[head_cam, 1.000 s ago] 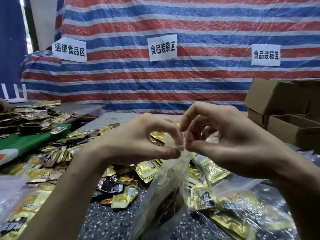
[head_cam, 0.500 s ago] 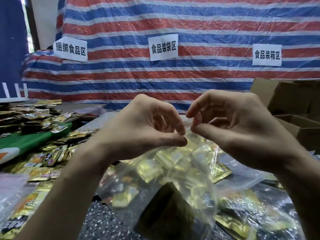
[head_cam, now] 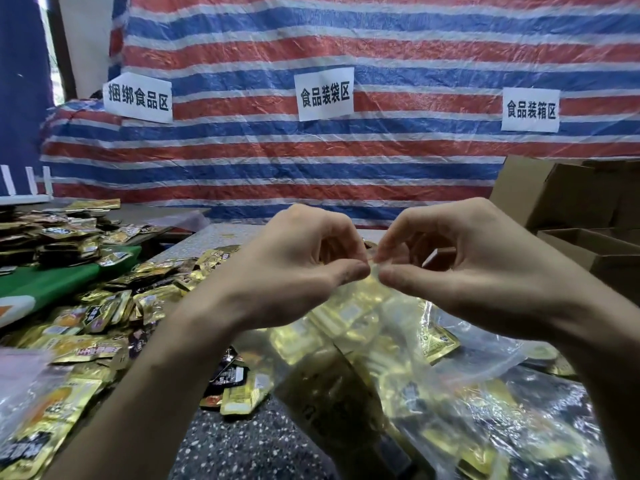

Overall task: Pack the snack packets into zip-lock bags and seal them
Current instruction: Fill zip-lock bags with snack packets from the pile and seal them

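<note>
A clear zip-lock bag (head_cam: 349, 362) hangs in front of me over the table, blurred, with gold snack packets showing through it. My left hand (head_cam: 294, 268) and my right hand (head_cam: 460, 258) meet at its top edge, each pinching the bag's rim between thumb and fingertips, nearly touching each other. Loose gold and dark snack packets (head_cam: 104, 317) lie spread over the table to the left and below the bag.
A green mat (head_cam: 52, 289) with a stack of packets lies at the left. More clear bags with packets (head_cam: 502, 427) lie at the lower right. Open cardboard boxes (head_cam: 571, 216) stand at the right. A striped tarp (head_cam: 311, 161) with paper signs hangs behind.
The bag has swung up and spread out below my hands. Both hands rose a little and kept pinching the bag's top edge close together.
</note>
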A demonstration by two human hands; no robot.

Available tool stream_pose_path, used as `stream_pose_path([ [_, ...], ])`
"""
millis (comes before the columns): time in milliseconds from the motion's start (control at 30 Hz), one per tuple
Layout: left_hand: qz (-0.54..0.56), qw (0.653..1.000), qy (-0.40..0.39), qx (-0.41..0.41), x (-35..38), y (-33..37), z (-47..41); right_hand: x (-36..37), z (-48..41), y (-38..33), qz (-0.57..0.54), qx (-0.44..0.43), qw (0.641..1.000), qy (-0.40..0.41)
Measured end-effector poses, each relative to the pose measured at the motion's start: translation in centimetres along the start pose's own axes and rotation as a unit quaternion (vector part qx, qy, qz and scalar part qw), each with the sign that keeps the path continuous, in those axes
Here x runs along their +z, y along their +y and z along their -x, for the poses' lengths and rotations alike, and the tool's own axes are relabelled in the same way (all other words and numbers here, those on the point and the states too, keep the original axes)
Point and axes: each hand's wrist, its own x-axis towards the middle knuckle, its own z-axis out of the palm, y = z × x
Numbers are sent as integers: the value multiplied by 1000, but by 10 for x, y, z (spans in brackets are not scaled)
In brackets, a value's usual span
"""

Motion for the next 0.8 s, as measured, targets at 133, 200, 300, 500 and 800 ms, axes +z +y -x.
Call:
stream_pose_path([
  [133,3,1000,4,23,-1,3,1,1,-1,-1,12,-24,999,22],
  [200,18,999,17,42,-2,5,2,1,-2,-2,-5,-38,998,48],
  [300,33,998,16,48,-5,5,2,-1,-1,-3,-33,-30,997,70],
  [500,58,998,-2,37,-15,-4,5,-3,-2,-2,-74,-21,995,56],
  [800,18,996,38,78,-10,-1,3,-2,-1,-2,-51,-23,998,32],
])
